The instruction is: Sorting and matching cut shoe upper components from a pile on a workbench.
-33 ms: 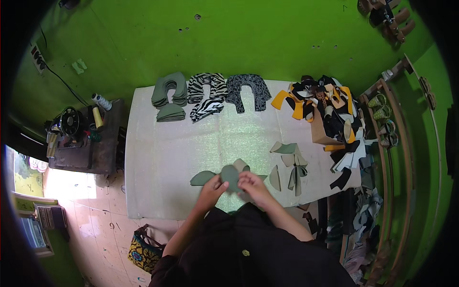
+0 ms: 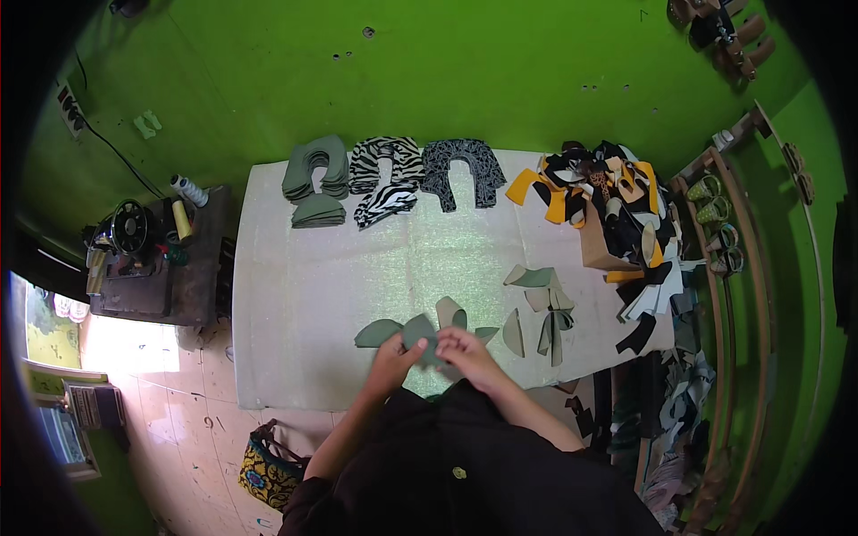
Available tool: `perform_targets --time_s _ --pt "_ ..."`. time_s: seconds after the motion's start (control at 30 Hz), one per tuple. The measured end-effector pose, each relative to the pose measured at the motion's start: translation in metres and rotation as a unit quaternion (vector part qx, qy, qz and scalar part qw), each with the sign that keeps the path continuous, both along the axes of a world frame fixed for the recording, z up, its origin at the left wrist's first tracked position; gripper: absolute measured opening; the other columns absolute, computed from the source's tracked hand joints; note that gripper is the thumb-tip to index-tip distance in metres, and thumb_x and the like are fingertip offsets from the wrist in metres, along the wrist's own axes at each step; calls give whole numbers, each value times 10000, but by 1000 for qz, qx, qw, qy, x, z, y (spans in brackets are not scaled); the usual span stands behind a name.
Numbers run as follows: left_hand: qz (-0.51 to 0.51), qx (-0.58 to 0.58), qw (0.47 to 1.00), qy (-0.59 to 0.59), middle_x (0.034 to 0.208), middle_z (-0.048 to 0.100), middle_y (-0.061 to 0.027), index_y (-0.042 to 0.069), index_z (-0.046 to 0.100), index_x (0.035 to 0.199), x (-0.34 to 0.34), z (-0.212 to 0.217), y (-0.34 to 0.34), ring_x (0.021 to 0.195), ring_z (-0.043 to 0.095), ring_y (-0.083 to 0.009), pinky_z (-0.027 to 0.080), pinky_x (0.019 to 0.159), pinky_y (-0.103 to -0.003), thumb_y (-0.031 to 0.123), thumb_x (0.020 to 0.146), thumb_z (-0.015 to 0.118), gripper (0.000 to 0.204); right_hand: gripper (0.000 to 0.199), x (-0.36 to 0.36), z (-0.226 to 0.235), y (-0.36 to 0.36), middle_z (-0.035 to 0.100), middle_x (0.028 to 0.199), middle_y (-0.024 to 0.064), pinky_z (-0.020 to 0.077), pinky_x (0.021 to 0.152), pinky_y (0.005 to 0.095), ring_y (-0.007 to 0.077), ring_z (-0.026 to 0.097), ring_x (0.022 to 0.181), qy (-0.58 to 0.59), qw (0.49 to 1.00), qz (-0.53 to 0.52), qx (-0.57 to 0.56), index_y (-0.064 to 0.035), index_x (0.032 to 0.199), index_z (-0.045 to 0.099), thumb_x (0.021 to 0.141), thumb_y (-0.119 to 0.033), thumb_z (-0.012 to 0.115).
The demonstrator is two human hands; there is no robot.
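Near the table's front edge, my left hand (image 2: 393,359) pinches a small grey-green leather-like piece (image 2: 416,328) with a rounded edge. My right hand (image 2: 469,355) is closed at the right edge of this same piece, fingertips pressed together on it. What lies under the fingers is partly hidden. A half-round green piece (image 2: 377,333) rests just left of my left hand. Behind my right hand lie more cut pieces, beige and green (image 2: 449,313). To the right is a loose group of beige and green offcuts (image 2: 542,299).
Stacks of U-shaped cut pieces stand along the back: green (image 2: 316,154), zebra-striped (image 2: 384,152) and black patterned (image 2: 465,159). A heap of mixed scraps (image 2: 626,192) covers the right end. A sewing machine (image 2: 132,228) stands left; a patterned bag (image 2: 268,469) sits on the floor.
The green piece has shifted slightly left and down and turned in my hands. My right hand has moved a little left, closer to my left hand.
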State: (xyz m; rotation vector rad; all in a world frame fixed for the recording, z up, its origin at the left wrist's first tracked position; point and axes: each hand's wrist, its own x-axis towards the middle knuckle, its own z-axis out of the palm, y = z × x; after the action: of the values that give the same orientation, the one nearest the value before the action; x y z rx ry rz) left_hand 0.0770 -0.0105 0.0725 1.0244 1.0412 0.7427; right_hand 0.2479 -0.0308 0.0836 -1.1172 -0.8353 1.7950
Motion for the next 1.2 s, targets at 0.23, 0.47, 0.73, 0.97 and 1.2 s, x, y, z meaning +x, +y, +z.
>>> perform_targets --time_s 0.23,0.47,0.73,0.97,1.2 --pt "90 57 993 52 779 606 -25 -17 586 977 -46 -1 18 649 552 -88 448 569 -248 177 865 609 226 262 49 -30 -12 606 890 109 476 714 297 203 613 778 -497 867 -18 42 -30 1058 568 816 -128 560" --pt "-195 224 900 319 754 639 -132 42 685 835 -86 4 65 667 601 -248 461 627 -333 275 703 724 271 556 104 -52 -20 525 1063 191 442 821 414 356 520 1001 -707 701 -74 -56 19 1140 483 699 -261 672" --pt "-341 189 826 408 832 659 -129 104 697 892 -68 -22 91 784 625 -294 472 692 -375 328 645 747 337 296 112 -76 -9 585 889 174 467 708 400 328 586 826 -681 721 -117 -51 -2 864 598 686 -225 677" --pt "-408 147 820 373 841 669 -111 142 699 929 -63 -25 102 803 632 -277 476 704 -360 326 637 761 351 216 115 -79 -10 592 879 142 468 695 402 324 586 825 -657 743 -110 -65 -27 847 587 701 -162 671" --pt "-463 92 795 382 913 673 -79 172 690 980 -62 -27 114 845 628 -259 456 748 -362 353 635 769 398 242 112 -75 -9 617 843 141 473 680 399 319 605 797 -648 749 -118 -77 -29 872 581 701 -166 684"
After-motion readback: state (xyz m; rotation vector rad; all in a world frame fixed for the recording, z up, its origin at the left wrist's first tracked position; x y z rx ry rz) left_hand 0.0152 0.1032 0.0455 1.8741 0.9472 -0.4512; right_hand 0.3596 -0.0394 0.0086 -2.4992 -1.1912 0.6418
